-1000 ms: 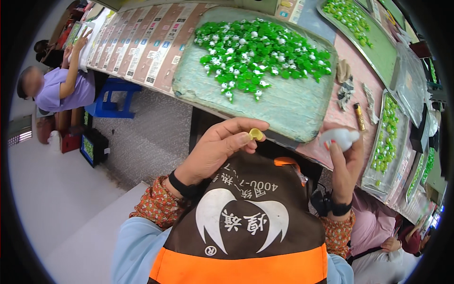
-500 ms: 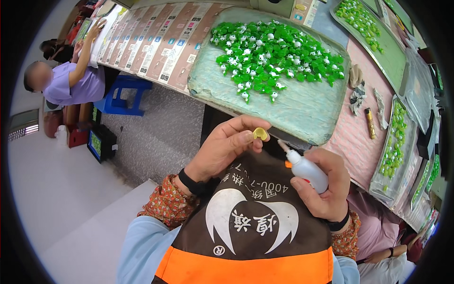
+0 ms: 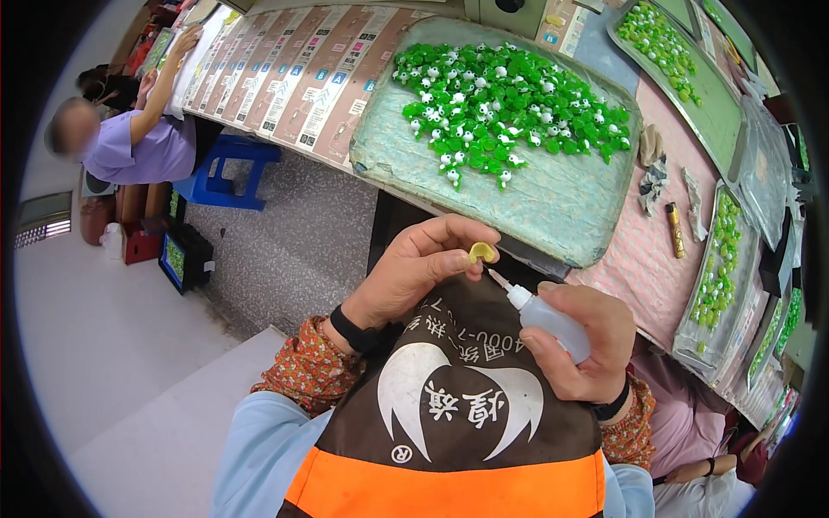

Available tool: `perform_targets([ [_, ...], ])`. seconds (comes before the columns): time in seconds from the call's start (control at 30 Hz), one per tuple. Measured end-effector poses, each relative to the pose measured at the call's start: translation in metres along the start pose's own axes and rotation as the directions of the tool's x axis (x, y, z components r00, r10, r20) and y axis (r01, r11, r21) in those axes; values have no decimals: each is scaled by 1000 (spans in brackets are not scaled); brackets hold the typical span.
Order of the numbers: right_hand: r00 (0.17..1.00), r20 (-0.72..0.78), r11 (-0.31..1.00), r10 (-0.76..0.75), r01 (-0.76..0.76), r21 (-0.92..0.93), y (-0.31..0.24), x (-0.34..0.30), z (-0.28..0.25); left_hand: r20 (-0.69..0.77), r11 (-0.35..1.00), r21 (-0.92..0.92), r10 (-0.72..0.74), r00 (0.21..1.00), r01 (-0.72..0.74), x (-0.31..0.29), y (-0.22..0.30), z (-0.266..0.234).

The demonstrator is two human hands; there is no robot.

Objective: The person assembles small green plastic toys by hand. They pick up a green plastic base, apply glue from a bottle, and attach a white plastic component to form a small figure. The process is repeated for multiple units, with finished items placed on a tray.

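Observation:
My left hand [image 3: 427,263] pinches a small yellow cup-shaped plastic piece [image 3: 482,251] between thumb and fingertips, its hollow side showing. In my right hand [image 3: 587,337] is a white squeeze bottle [image 3: 553,324] with a thin nozzle, fingers wrapped round its body. The nozzle tip points up and left, just below the yellow piece; whether they touch I cannot tell. Beyond my hands lies a large tray [image 3: 553,224] lined with pale green, holding a heap of green plastic pieces with white figures [image 3: 509,104].
Right of the tray, crumpled scraps [image 3: 654,183] and a gold-and-black tube [image 3: 675,230] lie on pink cloth. A narrow tray of green and yellow pieces [image 3: 717,268] sits farther right. Cardboard sheets [image 3: 294,78] cover the table at left. A person in purple [image 3: 142,147] works near a blue stool [image 3: 233,173].
My right hand has brought the bottle left and slightly down, so its nozzle is nearer the yellow piece. My left hand keeps its pinch, shifted slightly right.

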State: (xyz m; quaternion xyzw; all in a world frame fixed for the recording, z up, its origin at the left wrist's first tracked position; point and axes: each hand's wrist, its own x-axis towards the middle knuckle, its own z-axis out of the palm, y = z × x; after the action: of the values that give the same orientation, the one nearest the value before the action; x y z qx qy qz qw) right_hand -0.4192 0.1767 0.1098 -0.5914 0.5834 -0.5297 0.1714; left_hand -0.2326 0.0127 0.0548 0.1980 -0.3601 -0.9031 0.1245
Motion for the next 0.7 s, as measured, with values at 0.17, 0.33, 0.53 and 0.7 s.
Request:
perform_targets([
  [0.17, 1000, 6, 1000, -23, 23, -15, 2, -1, 1, -19, 1000, 0, -13, 1000, 13, -1, 2, 2],
  [0.33, 999, 11, 999, -33, 33, -30, 3, -1, 2, -16, 1000, 3, -11, 1000, 11, -1, 2, 1],
  [0.53, 1000, 26, 999, -14, 15, -38, 4, -1, 3, 0, 1000, 10, -12, 1000, 12, 0, 1, 1],
  [0.7, 1000, 19, 1000, 2, -2, -31, 6, -2, 6, 3, 999, 29, -15, 1000, 15, 0, -1, -1],
])
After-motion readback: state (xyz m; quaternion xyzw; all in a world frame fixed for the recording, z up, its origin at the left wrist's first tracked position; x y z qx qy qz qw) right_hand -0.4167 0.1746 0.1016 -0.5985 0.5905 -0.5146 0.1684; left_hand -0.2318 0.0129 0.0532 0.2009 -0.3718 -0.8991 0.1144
